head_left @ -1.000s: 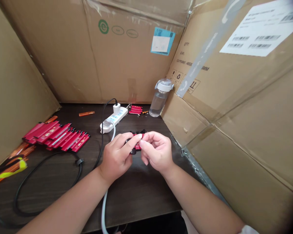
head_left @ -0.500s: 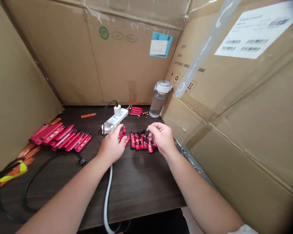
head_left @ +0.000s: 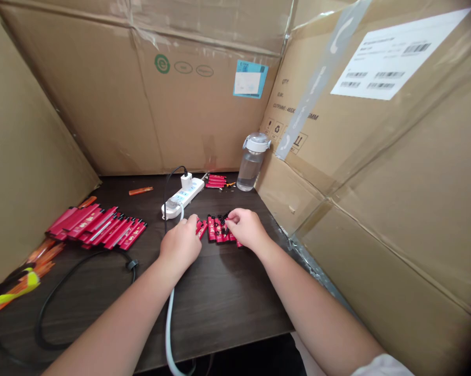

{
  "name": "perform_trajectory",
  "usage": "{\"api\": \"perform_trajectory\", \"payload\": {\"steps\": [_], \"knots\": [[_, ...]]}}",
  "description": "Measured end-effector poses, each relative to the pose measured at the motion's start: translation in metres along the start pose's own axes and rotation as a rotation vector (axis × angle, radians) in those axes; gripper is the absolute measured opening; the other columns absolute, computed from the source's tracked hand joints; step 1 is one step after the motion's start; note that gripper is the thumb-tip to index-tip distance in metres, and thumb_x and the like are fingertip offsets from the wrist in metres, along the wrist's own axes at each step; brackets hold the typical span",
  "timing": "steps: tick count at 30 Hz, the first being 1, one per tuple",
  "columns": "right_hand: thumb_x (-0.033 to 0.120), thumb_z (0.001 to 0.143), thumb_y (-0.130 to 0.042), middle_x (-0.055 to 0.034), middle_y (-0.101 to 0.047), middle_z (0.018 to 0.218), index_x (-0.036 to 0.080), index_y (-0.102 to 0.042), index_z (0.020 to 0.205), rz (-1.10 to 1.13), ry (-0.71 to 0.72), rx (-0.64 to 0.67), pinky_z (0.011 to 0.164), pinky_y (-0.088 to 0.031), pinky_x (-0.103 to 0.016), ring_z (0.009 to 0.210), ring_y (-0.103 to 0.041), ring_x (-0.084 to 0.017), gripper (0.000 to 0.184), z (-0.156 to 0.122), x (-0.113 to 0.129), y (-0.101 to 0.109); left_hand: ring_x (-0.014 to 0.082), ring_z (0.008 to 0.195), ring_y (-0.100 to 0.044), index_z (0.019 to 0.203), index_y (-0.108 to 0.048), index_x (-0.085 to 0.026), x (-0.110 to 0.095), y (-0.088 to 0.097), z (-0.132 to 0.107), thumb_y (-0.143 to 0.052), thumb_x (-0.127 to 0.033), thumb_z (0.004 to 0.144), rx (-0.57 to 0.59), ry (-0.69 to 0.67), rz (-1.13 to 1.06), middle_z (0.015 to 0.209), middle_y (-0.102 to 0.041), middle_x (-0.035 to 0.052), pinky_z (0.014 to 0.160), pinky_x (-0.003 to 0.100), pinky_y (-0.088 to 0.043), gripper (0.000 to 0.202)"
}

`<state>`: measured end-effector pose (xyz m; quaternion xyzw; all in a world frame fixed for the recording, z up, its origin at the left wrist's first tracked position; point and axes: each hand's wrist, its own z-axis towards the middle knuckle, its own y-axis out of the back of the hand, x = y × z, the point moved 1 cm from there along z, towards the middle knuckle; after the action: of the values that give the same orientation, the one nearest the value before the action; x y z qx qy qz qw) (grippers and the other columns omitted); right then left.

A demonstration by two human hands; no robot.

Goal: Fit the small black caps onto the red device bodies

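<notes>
Left hand was half-curled, fingertips on small red pieces; right hand was curled over a row of black-topped red pieces. Whether either gripped could not be told. Row lay on dark table, power strip and water bottle beyond.

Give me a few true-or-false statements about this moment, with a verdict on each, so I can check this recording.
1. The right hand rests on a row of small red pieces. True.
2. The clear water bottle lies on its side. False: it stands upright, with its white lid on.
3. A white charger is plugged into the white power strip. True.
4. The left hand grips the orange stick. False: the stick lies at the back of the dark desk, apart from both hands.
5. A fanned group of red pieces lies left of the hands. True.
</notes>
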<state>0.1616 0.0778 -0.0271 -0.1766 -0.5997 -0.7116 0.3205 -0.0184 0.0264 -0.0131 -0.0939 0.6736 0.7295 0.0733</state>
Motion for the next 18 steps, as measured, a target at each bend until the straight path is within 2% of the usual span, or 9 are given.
{"api": "perform_trajectory", "payload": {"steps": [5,8,11,15,18], "knots": [[0.024,0.076,-0.059,-0.0033,-0.070,0.077,0.020,-0.068,0.083,-0.070,0.046,-0.002,0.068,-0.045,-0.027,0.071,-0.063,-0.016,0.012,-0.003,0.004,0.004,0.0254,0.083,-0.066,0.116,-0.053,-0.019,-0.008,0.000,-0.002,-0.041,-0.012,0.081,0.024,-0.003,0.034,0.100,-0.064,0.0139,0.066,0.034,-0.049,0.038],[0.025,0.076,-0.059,-0.0056,-0.070,0.081,0.018,-0.069,0.087,0.007,0.046,-0.049,0.068,-0.046,-0.029,0.070,-0.062,-0.016,0.017,-0.003,0.009,0.005,0.0261,0.088,-0.064,0.110,-0.055,-0.019,-0.012,-0.002,-0.002,-0.042,-0.013,0.080,0.033,-0.006,0.039,0.099,-0.064,0.0120,0.069,0.034,-0.049,0.033],[0.023,0.076,-0.057,-0.0074,-0.069,0.081,0.014,-0.069,0.090,0.333,-0.012,-0.032,0.062,-0.047,-0.028,0.062,-0.059,-0.013,0.020,-0.005,0.017,0.006,0.0269,0.093,-0.062,0.106,-0.055,-0.020,-0.013,-0.005,0.001,-0.043,-0.016,0.081,0.027,-0.018,0.020,0.101,-0.062,0.0108,0.072,0.034,-0.048,0.028],[0.031,0.075,-0.060,-0.0039,-0.066,0.072,0.014,-0.068,0.089,0.899,-0.098,0.167,0.039,-0.035,-0.022,0.043,-0.043,-0.007,0.023,-0.012,0.030,0.007,0.0255,0.094,-0.060,0.101,-0.055,-0.020,-0.012,-0.011,0.006,-0.044,-0.021,0.082,0.028,-0.027,-0.022,0.102,-0.058,0.0105,0.073,0.033,-0.046,0.022],[0.031,0.072,-0.067,-0.0033,-0.065,0.072,0.014,-0.069,0.087,1.111,-0.056,0.249,0.036,-0.031,-0.020,0.043,-0.041,-0.005,0.022,-0.020,0.040,0.011,0.0251,0.096,-0.058,0.100,-0.055,-0.020,-0.010,-0.015,0.009,-0.047,-0.023,0.081,0.023,-0.038,-0.058,0.101,-0.055,0.0106,0.075,0.033,-0.045,0.021]]}}
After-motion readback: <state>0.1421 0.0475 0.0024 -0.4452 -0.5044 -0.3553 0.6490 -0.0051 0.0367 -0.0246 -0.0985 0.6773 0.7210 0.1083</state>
